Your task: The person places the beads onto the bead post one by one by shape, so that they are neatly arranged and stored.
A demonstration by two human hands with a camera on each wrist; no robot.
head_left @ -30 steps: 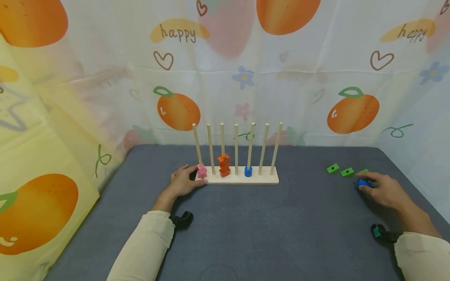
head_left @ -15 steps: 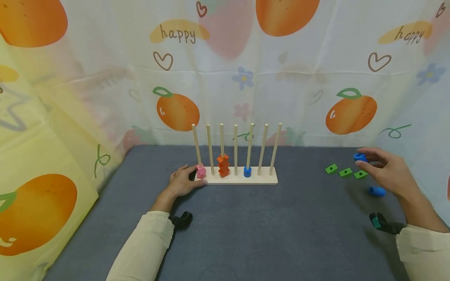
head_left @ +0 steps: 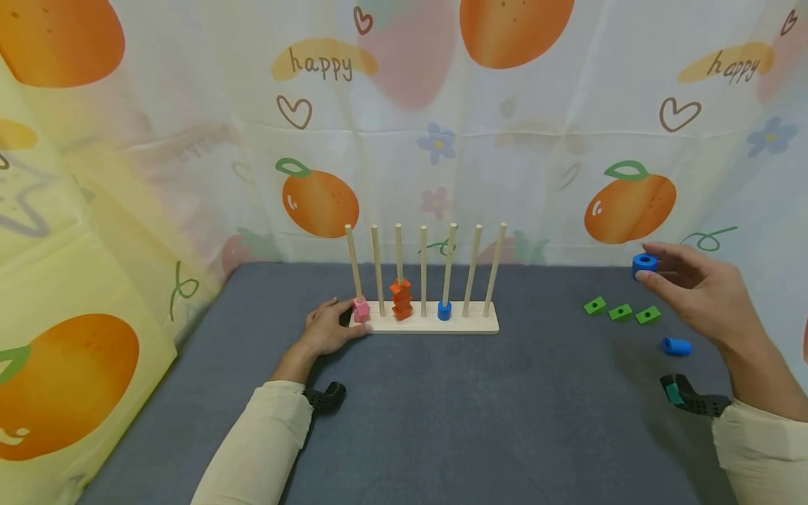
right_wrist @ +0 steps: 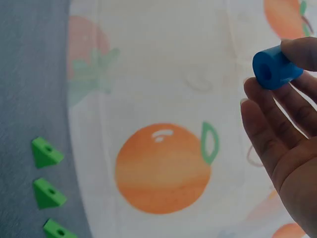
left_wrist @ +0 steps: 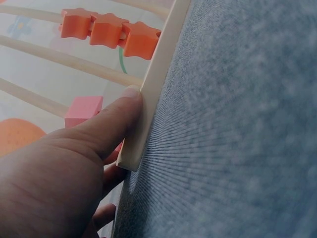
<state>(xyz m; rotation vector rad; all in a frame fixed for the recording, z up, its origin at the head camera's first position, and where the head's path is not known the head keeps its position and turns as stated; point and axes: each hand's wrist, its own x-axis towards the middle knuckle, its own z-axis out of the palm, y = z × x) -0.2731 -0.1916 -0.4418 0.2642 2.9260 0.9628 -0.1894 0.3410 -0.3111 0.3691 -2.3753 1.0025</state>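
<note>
A wooden peg board [head_left: 467, 322] with a row of several upright pegs stands on the grey table. My left hand [head_left: 330, 328] grips its left end, thumb [left_wrist: 116, 116] along the front edge and fingers behind. Beside that hand, pink blocks [head_left: 361, 310] sit on the leftmost peg. The third peg bears a stack of orange star-shaped blocks [head_left: 401, 300], and a blue cylinder [head_left: 445, 311] is at the foot of the fifth. At the right, my right hand [head_left: 713, 294] pinches another blue cylinder [right_wrist: 270, 69] with a hole through it, raised above the table.
Three green triangular blocks [head_left: 621, 312] with holes lie in a row below the raised right hand. Closer to the right wrist, a blue cylinder [head_left: 677, 346] lies on its side. A fruit-printed cloth [head_left: 517, 140] hangs behind the table.
My right hand has lifted a blue cylinder off the table and raised it, uncovering the third green block and the lying blue cylinder. The left hand stays on the peg board.
</note>
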